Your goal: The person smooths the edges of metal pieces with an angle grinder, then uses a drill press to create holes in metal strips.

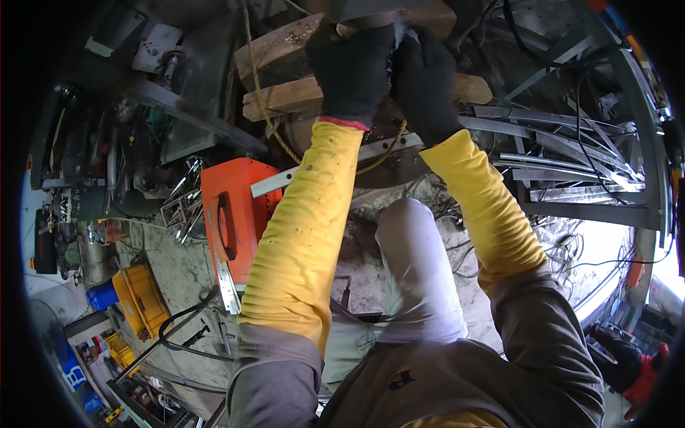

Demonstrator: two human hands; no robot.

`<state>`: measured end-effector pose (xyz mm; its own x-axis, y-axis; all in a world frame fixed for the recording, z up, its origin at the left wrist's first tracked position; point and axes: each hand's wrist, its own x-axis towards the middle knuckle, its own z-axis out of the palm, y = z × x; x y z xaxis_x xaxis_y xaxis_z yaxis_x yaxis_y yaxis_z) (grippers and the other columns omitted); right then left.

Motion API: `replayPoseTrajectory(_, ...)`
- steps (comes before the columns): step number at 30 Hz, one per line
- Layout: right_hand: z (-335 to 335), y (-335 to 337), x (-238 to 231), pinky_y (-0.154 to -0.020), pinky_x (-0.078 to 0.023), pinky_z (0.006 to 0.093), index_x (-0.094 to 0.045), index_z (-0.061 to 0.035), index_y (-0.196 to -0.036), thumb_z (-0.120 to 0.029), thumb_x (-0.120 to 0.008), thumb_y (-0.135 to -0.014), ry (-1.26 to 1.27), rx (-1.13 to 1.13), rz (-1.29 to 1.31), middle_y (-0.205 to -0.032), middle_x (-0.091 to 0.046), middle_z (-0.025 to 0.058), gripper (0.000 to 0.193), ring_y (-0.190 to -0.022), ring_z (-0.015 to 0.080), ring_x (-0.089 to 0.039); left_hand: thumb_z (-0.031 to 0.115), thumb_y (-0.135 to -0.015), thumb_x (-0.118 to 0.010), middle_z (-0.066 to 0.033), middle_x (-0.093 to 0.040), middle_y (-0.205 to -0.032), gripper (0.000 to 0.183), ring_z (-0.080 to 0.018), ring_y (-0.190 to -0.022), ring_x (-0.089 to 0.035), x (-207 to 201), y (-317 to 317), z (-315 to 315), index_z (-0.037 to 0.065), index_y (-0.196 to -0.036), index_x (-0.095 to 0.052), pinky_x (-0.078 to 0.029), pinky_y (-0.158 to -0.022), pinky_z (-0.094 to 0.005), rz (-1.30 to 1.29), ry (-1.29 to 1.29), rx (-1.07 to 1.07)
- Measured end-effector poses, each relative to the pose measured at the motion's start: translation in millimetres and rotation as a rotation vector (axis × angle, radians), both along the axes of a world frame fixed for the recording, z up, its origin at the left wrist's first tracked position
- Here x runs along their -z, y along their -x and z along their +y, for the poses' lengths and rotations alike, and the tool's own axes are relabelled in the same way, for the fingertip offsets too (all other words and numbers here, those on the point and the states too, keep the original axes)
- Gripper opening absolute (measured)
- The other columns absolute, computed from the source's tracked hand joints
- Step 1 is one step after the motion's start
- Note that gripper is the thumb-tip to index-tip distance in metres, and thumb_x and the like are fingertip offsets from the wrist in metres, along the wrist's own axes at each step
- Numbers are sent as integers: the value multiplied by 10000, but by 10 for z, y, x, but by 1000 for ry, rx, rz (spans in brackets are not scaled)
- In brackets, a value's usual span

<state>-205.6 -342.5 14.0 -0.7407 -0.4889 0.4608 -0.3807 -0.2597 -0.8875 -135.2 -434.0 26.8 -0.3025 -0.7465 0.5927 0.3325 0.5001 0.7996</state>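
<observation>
Both your gloved hands are up at the far end: left hand (351, 71) and right hand (422, 82) clamped together over something small on the wooden blocks (285, 71). Those blocks look heavy, stiff and rough, so grip their edges. Arms stretched forward, wrists close.

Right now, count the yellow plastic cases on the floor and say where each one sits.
2. One yellow case lies left of the left sleeve, beside a blue box. A smaller yellow case sits lower left, nearer the picture's rim. Clutter may hide others.
</observation>
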Motion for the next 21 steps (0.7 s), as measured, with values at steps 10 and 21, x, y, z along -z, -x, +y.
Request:
replayPoseTrajectory(10, 191, 600, 353, -641, -529, 306, -651, -29, -1159, -267, -520, -1074, -430, 40, 617, -834, -664, 69, 285, -705, 175, -647, 344, -849, -825, -166, -761, -1103, 555, -275, -1033, -741, -335, -274, 171, 0, -1249, -652, -554, -909, -408, -161, -153, 190)
replayPoseTrajectory(21, 818, -1770, -886, -1052, -512, 403, -612, -69, -1400, -192, -674, -997, -39, -651, 292, -1335, -658, 172, 426, -1221, 304, -665, 126, -925, -705, -158, -704, -1206, 340, -299, -1154, -691, -89, -2463, 955, 36, -1252, -688, -556, -921, -387, -551, 189, -44)
